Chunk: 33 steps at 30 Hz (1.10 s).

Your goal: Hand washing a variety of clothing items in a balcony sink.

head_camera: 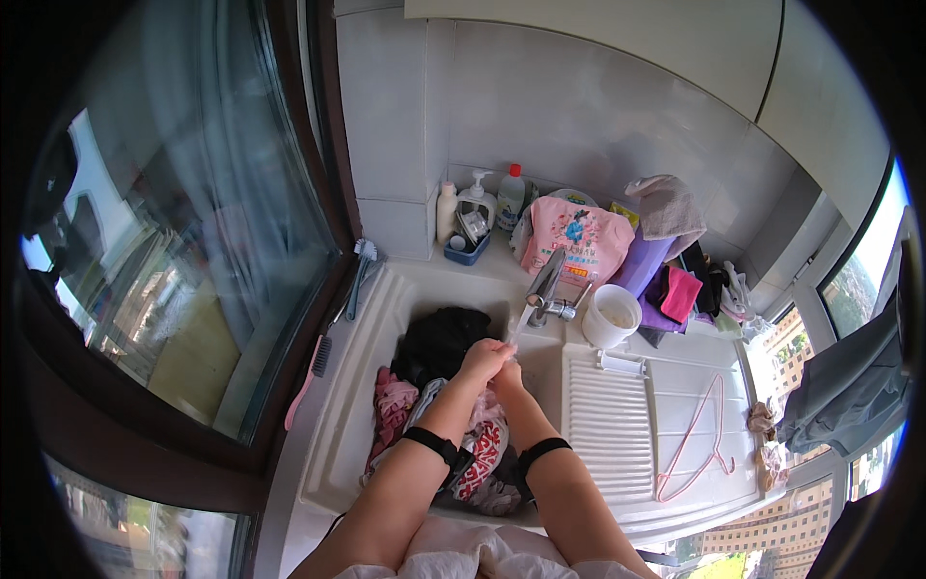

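Water runs from a chrome faucet (548, 279) onto my two hands, which touch each other over a white laundry sink (347, 383). My left hand (486, 359) lies on the left of the pair and my right hand (508, 373) on the right; their fingers overlap, so whether something small is between them is hidden. Beneath them in the basin lie a black garment (443, 340), a pink cloth (395, 399), a red-and-white patterned cloth (483, 452) and a greyish cloth (495, 496).
Right of the basin are a ribbed washboard (608, 423), a pink hanger (680, 469) and a white tub (612, 318). Bottles and a pink bag (579, 235) stand behind. Brushes, one pink-handled (312, 380), lie along the left edge beside a dark-framed window.
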### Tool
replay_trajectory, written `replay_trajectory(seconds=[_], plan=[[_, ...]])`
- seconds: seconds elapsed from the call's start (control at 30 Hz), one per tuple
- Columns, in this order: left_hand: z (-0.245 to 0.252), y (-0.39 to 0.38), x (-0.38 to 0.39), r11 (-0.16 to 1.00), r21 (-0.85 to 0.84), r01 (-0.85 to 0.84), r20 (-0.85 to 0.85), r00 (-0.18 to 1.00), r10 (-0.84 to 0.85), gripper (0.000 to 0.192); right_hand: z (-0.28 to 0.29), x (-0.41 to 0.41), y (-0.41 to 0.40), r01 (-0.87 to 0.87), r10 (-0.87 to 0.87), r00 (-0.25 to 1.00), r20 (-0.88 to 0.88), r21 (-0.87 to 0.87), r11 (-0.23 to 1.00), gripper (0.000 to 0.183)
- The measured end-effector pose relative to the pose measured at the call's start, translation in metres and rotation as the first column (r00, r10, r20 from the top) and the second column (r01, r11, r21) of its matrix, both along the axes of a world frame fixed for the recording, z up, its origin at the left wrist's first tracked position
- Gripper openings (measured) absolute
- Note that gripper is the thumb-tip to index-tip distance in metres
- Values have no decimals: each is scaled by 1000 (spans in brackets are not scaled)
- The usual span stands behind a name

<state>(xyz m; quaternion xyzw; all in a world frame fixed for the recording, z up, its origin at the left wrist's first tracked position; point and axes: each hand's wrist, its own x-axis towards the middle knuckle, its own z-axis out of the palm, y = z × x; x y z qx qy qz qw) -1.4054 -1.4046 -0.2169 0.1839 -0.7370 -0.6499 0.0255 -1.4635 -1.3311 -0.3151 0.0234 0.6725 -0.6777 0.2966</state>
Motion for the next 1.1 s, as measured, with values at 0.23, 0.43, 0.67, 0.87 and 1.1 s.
replay_trajectory(seconds=[0.23,0.43,0.67,0.87,1.1], plan=[[-62,-34,67,963,-267,16,195,980,38,32,-27,93,-18,-286,866,430,-255,871,399,40],[-41,-14,75,977,-212,-26,335,937,98,33,-5,67,7,-166,358,918,-174,650,742,27],[-83,-32,87,618,784,59,94,973,-213,17,100,115,16,-123,128,915,-382,39,992,17],[40,11,94,808,588,45,40,996,-85,23,207,112,65,-93,3,936,-351,-241,966,13],[85,8,87,920,-284,270,-403,837,-370,34,251,97,80,-195,28,924,-381,-408,892,20]])
